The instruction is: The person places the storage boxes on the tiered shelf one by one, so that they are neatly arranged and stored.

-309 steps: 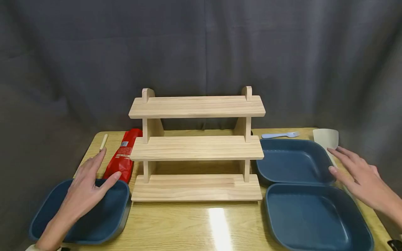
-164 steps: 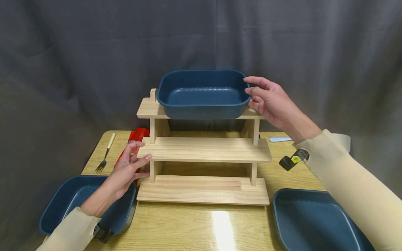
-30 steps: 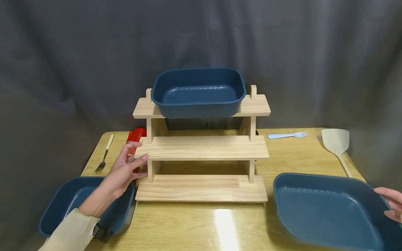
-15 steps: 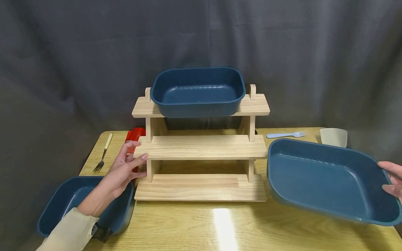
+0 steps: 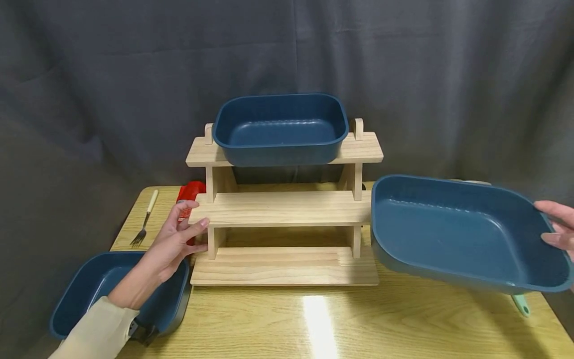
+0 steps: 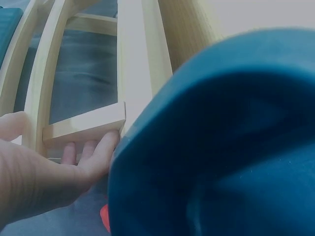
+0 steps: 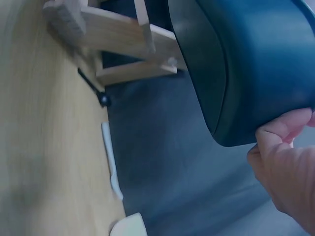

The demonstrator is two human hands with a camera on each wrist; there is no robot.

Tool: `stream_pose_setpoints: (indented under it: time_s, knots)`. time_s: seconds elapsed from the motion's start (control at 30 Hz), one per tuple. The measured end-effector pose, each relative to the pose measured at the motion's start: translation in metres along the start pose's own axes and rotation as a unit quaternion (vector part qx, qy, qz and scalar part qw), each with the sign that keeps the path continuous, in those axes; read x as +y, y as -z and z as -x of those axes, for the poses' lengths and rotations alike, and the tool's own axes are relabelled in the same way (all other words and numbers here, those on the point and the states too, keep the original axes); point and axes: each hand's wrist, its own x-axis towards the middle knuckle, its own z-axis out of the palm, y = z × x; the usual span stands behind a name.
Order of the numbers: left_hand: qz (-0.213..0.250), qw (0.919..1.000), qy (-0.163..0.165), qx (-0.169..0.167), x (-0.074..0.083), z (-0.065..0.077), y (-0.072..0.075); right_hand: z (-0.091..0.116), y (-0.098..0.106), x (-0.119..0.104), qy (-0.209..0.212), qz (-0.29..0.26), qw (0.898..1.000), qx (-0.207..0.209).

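A three-tier wooden display stand (image 5: 287, 208) stands mid-table. My left hand (image 5: 172, 244) grips the left end of its middle shelf, thumb at the front edge; the left wrist view shows its fingers against the side upright. My right hand (image 5: 560, 224) pinches the right rim of a dark blue plastic bin (image 5: 457, 239), held in the air and tilted, with nothing in it. In the head view this bin overlaps the stand's right edge; its underside shows in the right wrist view. Another blue bin (image 5: 282, 154) rests on the top shelf. A third bin (image 5: 181, 299) sits below my left forearm.
A cream-handled fork (image 5: 146, 221) and a red packet (image 5: 192, 192) lie at the left. Behind the held bin are a pale blue fork (image 7: 109, 157) and a cream turner (image 7: 129, 226). A green handle end (image 5: 521, 304) shows beneath it. Dark curtain (image 5: 287, 50) hangs behind.
Over ten seconds, one bin has gone from the right of the table to the top shelf. Within the last second my right hand has lifted another towards the stand. The left hand keeps its grip.
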Motion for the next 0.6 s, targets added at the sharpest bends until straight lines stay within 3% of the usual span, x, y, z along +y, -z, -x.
stream_pose_setpoints:
  time_s: [0.1,0.23,0.4,0.6]
  knots:
    - [0.001,1.0,0.0,-0.001,0.0,0.0,0.0,-0.007,-0.03,-0.002,0.015,-0.054,0.998,-0.004]
    - [0.002,1.0,0.001,-0.001,-0.001,-0.001,0.0,-0.018,-0.051,-0.003,-0.016,-0.051,0.998,0.031]
    - [-0.001,1.0,0.003,0.001,0.0,-0.001,0.0,-0.033,-0.077,0.002,-0.018,-0.091,0.996,-0.006]
    - [0.001,1.0,0.004,0.0,-0.001,-0.002,0.0,-0.047,-0.11,0.005,-0.044,-0.032,0.998,0.013]
